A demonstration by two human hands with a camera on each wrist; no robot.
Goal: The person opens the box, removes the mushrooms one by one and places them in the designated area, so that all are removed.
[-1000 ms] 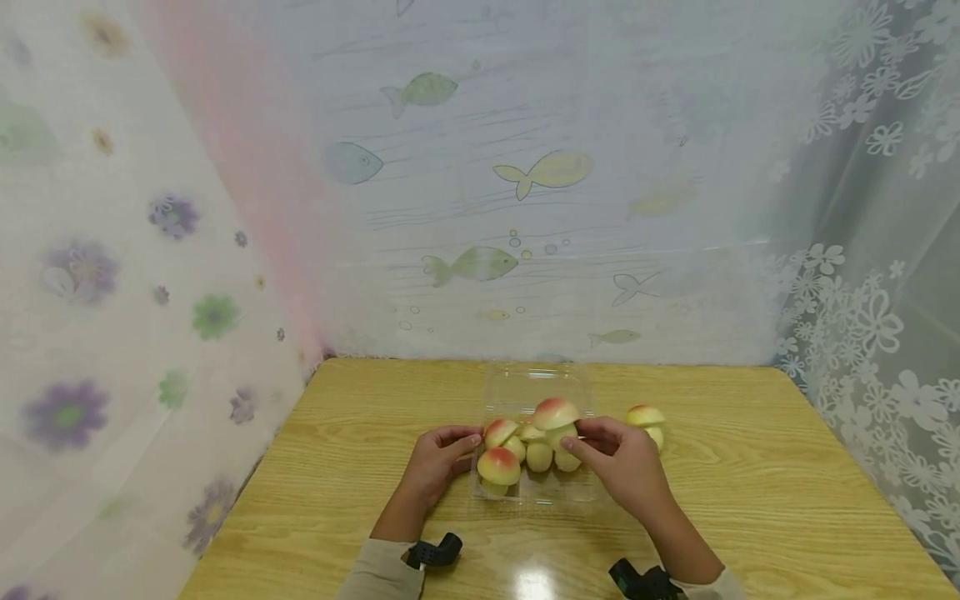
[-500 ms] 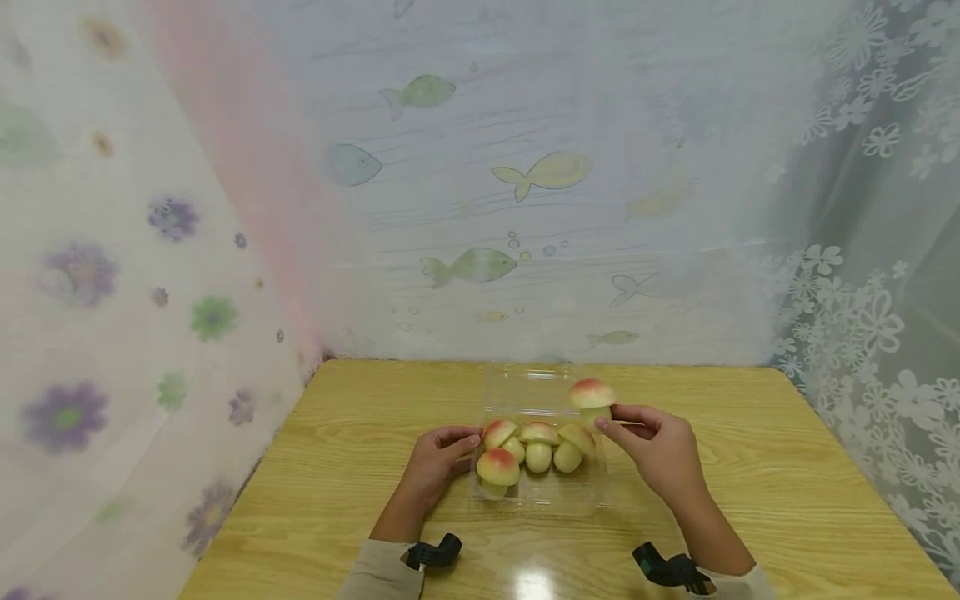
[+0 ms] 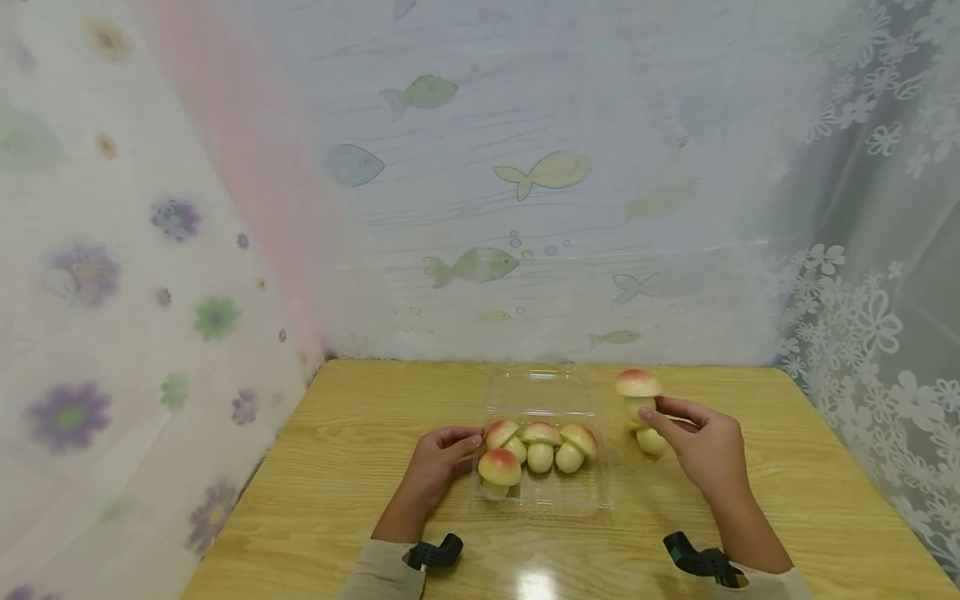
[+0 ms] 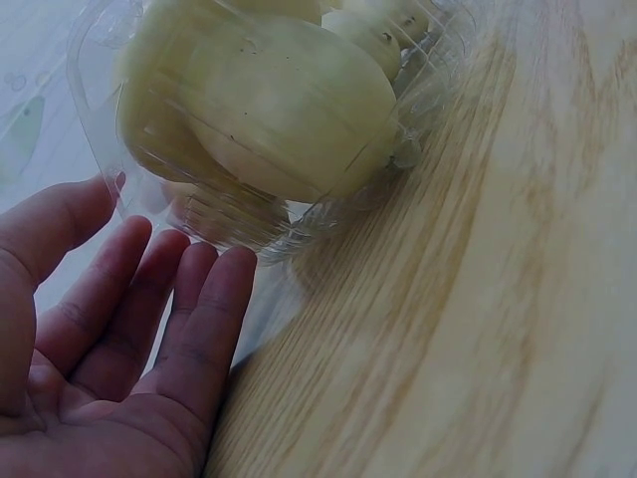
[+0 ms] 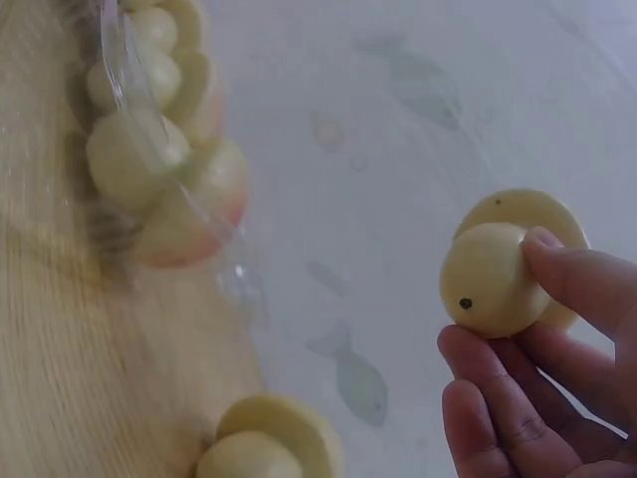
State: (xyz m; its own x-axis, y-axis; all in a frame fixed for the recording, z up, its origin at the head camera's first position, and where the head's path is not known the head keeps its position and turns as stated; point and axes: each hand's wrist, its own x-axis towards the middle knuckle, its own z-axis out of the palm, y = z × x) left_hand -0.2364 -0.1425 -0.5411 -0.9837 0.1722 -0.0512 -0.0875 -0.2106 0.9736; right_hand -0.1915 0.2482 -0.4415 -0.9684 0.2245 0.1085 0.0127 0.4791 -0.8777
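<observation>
A toy mushroom (image 3: 638, 385) with a red-tinged cap is pinched by its stem between the thumb and fingers of my right hand (image 3: 701, 442), raised at the right. Behind and below it, partly covered, a second toy mushroom (image 3: 651, 442) lies on the table. My left hand (image 3: 438, 462) holds the left edge of a clear plastic box (image 3: 558, 492), thumb at the rim and fingers against the outer wall in the left wrist view. Several toy mushrooms lie inside: one upright mushroom (image 3: 498, 468) at front left, and a row behind it including a middle mushroom (image 3: 540, 446).
The box's clear lid (image 3: 538, 390) stands raised behind its base. Beneath everything is a wood-grain table (image 3: 360, 408). A fish-print curtain (image 3: 465, 208) hangs along the table's back edge, with flowered curtains at both sides.
My right hand has lifted a mushroom up and to the right, out from above the box, to the table's right part. My left hand has stayed at the box's left edge.
</observation>
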